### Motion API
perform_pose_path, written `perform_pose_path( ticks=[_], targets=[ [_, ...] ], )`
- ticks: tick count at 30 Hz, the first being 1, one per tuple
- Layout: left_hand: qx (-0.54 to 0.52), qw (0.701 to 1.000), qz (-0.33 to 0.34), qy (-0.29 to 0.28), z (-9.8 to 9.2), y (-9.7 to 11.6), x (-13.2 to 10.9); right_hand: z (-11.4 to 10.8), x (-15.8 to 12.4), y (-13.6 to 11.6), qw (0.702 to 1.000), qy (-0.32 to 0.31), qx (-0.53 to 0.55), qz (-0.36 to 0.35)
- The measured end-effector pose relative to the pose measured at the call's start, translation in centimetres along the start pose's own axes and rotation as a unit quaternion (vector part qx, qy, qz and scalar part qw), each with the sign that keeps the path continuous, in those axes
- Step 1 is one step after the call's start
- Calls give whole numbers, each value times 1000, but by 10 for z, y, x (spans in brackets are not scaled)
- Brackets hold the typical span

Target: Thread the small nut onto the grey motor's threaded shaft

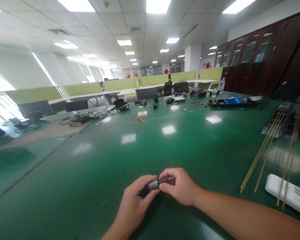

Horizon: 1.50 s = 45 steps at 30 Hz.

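Observation:
Low in the middle of the view, both my hands meet over the green table (90, 173). My left hand (136, 203) pinches the grey metal end of a small cylindrical part (157, 183). My right hand (180, 186) is closed round the part's darker, thinner end. The part lies roughly level between the two hands, just above the table top. Most of its dark end is hidden by my right fingers.
Several thin brass-coloured rods (267, 146) lie at the right, over a white flat object (288, 193) and a dark tray (281, 121). A red-handled screwdriver (140, 119) lies mid-table. Tools, cables and a blue box (233, 100) crowd the far edge, with a water bottle (222, 85).

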State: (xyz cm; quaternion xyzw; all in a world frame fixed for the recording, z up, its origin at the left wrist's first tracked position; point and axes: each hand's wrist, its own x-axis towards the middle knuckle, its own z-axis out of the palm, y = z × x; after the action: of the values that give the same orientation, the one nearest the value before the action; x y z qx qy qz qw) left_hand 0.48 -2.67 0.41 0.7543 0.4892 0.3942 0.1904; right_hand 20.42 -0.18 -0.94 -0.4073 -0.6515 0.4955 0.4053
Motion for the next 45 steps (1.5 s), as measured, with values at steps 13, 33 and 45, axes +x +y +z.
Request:
perform_pose_path(
  ticks=[13,33,45],
  targets=[
    [-7,1000,-21,-1,3,2,0,0,2,2,1000,7,-21,-5],
    [-44,996,-69,-23,1,7,-2,-4,4,2,1000,-10,-1,-12],
    [-73,994,-79,-28,1,5,-1,-4,5,3,1000,-11,7,-17]
  ],
)
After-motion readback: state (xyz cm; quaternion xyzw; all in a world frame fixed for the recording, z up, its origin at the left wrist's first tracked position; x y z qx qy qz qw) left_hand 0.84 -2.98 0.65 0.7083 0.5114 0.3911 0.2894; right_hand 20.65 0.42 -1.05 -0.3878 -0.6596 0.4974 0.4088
